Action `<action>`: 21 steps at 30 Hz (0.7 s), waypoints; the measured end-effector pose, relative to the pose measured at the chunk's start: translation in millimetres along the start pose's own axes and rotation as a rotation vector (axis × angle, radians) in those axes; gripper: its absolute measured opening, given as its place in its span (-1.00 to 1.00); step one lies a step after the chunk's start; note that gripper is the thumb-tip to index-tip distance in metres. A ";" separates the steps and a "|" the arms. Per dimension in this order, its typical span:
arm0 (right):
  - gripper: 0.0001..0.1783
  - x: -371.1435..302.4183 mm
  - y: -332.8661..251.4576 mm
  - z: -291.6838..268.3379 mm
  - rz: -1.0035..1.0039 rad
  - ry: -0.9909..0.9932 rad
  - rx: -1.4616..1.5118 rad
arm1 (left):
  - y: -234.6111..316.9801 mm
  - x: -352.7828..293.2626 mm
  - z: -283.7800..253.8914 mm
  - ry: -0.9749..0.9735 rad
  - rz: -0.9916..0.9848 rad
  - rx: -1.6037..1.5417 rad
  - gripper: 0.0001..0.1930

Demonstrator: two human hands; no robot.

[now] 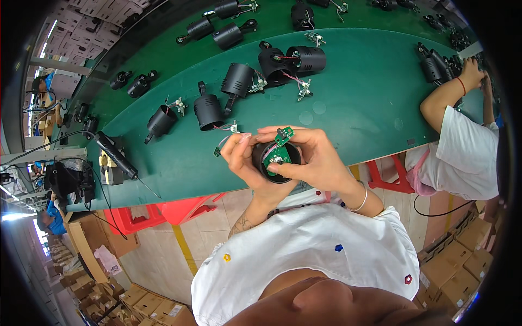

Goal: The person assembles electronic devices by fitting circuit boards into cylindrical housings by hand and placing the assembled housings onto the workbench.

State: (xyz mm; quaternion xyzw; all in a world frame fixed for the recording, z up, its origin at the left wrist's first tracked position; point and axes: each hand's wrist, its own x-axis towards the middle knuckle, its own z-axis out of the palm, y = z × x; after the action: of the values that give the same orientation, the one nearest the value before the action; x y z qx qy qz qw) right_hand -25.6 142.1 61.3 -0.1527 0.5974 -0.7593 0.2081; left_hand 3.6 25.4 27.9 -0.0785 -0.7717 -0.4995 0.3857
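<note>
Close to the table's front edge, my two hands hold a round black housing (295, 154) with its open end facing up. My left hand (244, 165) is closed round its left side. My right hand (322, 160) wraps the other side, its thumb reaching over the rim onto a green circuit board (283, 157) inside. A second, smaller green board (284, 136) stands at the far rim, with thin pinkish wires running down into the housing. Just beyond my left fingers lies another black housing (208, 112), its wired board (234, 127) hanging out.
More black housings (237, 80) with loose wired boards lie across the green table (359, 103). At the left, a corded electric screwdriver (115, 155) rests on a stand. A co-worker's hand (471, 73) is at the right. Red stools (185, 209) and cardboard boxes (155, 304) stand below.
</note>
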 end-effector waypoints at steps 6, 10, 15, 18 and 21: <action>-0.53 2.5 9.6 2.3 -0.092 0.011 0.066 | -3.9 -3.6 -1.8 -0.031 -0.033 0.048 -0.05; -0.54 2.0 8.0 2.2 -0.122 0.006 0.071 | -2.0 -1.8 -4.0 -0.051 -0.008 0.080 -0.02; -0.56 3.6 10.5 3.7 -0.130 0.007 0.051 | 0.2 -0.7 -4.4 -0.052 -0.038 0.067 0.01; -0.53 3.6 8.7 2.1 -0.084 -0.005 0.022 | 0.1 0.2 -4.4 -0.051 -0.051 0.047 -0.02; -0.43 3.2 2.0 -1.2 0.053 -0.055 -0.045 | -1.2 1.4 -4.5 -0.047 -0.052 0.018 -0.13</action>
State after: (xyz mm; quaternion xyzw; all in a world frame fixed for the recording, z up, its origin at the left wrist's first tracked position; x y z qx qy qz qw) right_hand -28.6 141.1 59.0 -0.1622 0.6121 -0.7355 0.2409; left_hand 4.3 20.7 28.9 -0.0668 -0.7867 -0.5005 0.3553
